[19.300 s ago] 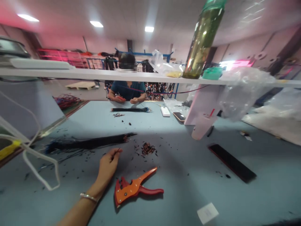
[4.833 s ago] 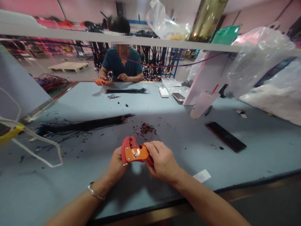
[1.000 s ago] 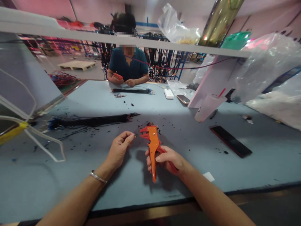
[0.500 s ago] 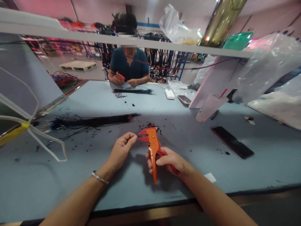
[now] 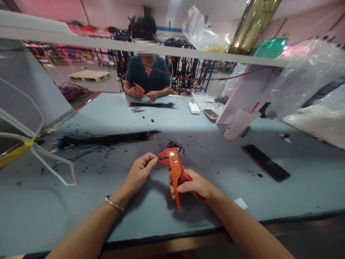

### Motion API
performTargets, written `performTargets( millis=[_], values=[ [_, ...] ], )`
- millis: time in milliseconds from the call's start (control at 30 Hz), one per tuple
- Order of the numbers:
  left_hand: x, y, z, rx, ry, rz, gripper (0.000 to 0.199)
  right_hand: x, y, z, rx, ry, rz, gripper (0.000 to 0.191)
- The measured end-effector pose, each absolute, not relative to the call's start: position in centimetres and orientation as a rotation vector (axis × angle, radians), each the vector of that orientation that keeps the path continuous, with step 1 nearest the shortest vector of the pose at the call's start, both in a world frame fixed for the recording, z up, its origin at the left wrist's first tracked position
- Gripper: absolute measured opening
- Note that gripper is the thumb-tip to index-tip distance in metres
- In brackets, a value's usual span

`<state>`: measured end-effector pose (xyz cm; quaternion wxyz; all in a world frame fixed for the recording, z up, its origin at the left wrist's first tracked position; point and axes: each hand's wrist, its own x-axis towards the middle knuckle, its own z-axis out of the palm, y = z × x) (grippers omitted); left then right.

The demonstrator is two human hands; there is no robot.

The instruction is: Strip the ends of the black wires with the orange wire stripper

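Observation:
My right hand (image 5: pixel 192 185) is wrapped round the handles of an orange and red wire stripper (image 5: pixel 175 169), whose jaws point up and to the left. At the jaws' mouth, my left hand (image 5: pixel 141 171) is closed in a pinch; what its fingertips hold is too small to make out. Behind my left hand lies a long bundle of black wires (image 5: pixel 107 139), with blue ends at its left. Small dark scraps (image 5: pixel 174 144) are piled just beyond the tool's head.
A person (image 5: pixel 147 77) sits across the table (image 5: pixel 134 219), holding a red tool over another wire bundle (image 5: pixel 152 104). To the right are a black phone (image 5: pixel 266 162) and a tilted cup with a straw (image 5: pixel 239 124). A white wire frame (image 5: pixel 60 160) stands at left.
The wire stripper's head has tilted and shifted slightly left, its jaws now closer to my left fingertips. My left hand has barely moved.

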<state>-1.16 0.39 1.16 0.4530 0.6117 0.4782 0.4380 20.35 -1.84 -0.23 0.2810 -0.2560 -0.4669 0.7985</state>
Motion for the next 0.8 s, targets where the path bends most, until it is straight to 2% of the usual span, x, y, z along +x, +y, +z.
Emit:
performTargets(
  millis=[800],
  values=[
    [-0.97, 0.19, 0.86, 1.472, 1.185, 1.109, 0.026, 19.95, -2.21, 0.65, -0.792, -1.407, 1.972, 0.028]
  ],
)
